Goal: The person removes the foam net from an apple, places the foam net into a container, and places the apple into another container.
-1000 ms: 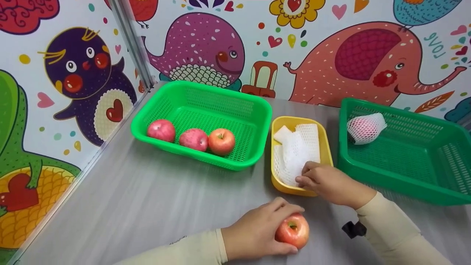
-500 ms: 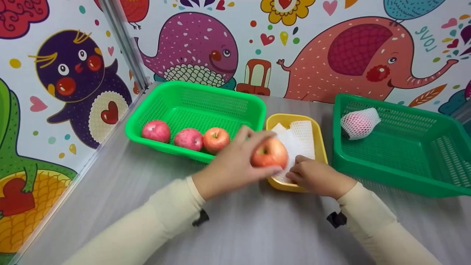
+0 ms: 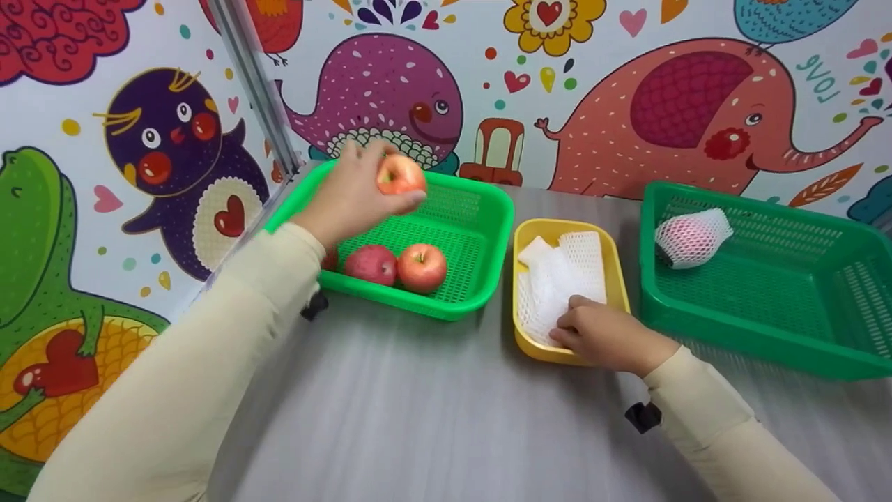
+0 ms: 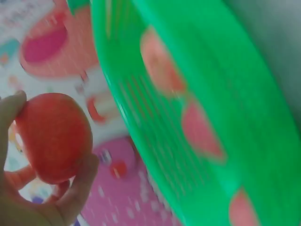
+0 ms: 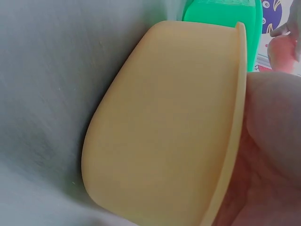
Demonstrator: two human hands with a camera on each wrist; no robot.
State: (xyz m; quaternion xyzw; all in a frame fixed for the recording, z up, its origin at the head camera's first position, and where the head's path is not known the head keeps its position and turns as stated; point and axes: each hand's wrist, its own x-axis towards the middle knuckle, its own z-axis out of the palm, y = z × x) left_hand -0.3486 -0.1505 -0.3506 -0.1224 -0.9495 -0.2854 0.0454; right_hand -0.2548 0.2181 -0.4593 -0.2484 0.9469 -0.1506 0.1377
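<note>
My left hand (image 3: 348, 192) grips a red-yellow apple (image 3: 402, 176) above the back of the bright green basket (image 3: 481, 293). In the left wrist view, fingers and thumb wrap round this apple (image 4: 54, 136). Inside that basket lie a dark red apple (image 3: 371, 265) and a lighter apple (image 3: 422, 268), with another partly behind my left wrist. My right hand (image 3: 613, 338) reaches over the front of a yellow bin (image 3: 616, 275), its curled fingers pinching a white foam fruit net (image 3: 557, 286). The bin's wall (image 5: 160, 122) hides those fingertips in the right wrist view.
To the right stands a dark green basket (image 3: 759, 335), holding an apple in a foam net (image 3: 693, 238). A printed cartoon wall (image 3: 390, 90) closes off the back and left. Grey tabletop (image 3: 418, 404) stretches in front of the containers.
My left hand has lifted the apple off the table at the front and carried it leftward and back, over the bright green basket. The right hand stays at the yellow bin.
</note>
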